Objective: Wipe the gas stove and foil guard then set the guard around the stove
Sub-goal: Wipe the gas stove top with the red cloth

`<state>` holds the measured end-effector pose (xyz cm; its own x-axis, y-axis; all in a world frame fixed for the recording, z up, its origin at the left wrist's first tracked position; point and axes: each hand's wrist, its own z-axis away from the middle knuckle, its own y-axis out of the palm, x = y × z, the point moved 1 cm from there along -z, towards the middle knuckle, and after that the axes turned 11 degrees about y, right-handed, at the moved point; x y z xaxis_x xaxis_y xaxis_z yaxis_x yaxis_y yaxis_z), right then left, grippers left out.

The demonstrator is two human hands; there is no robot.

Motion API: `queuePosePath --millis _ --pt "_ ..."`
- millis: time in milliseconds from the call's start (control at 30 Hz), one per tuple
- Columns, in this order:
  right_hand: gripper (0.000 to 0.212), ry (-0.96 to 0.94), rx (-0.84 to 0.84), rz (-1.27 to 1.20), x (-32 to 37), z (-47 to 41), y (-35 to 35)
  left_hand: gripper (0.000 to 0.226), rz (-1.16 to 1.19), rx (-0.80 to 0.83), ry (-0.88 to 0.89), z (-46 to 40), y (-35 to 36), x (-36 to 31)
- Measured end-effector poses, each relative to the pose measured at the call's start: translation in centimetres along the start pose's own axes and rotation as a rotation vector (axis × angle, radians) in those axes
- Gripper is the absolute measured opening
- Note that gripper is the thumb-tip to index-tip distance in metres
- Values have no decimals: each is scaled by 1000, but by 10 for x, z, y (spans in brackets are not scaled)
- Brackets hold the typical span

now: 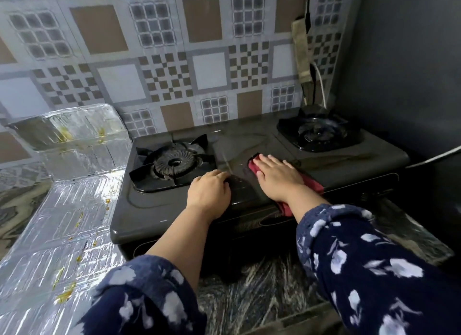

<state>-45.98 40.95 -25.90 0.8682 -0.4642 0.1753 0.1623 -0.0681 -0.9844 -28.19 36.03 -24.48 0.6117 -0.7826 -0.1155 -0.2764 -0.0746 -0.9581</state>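
Head view of a two-burner gas stove occupying the centre of the frame, standing on a dark veined counter. The right hand lies flat, fingers straight and together, pressing a red cloth onto the stove top between the two burners; the cloth shows beyond the fingertips and beside the wrist. The left hand rests on the stove's front portion just right of the left burner, fingers curled downward — whether they grip anything cannot be told. The right burner sits in the upper right, near the dark side wall. The foil guard lies unfolded at the left of the frame, beside the stove and not around it; one panel stands against the patterned tile wall, and yellow stains dot its surface. Both forearms wear dark blue flowered sleeves.
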Motion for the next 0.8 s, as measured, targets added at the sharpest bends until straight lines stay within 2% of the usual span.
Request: queuePosePath --millis 167,300,467,633,800 --pt "52 52 37 13 12 -28 -2 40 36 31 15 -23 0 3" --pt "51 -9 42 -36 9 -24 -3 40 52 54 33 -39 1 -6" --pt "49 20 -16 -91 -38 -9 -8 41 64 83 136 -68 4 -32" --pt "48 191 -60 -49 -105 -10 -19 50 78 274 240 -100 10 -61" --pt "48 254 -125 -72 -123 -12 -20 60 77 315 311 -120 19 -74"
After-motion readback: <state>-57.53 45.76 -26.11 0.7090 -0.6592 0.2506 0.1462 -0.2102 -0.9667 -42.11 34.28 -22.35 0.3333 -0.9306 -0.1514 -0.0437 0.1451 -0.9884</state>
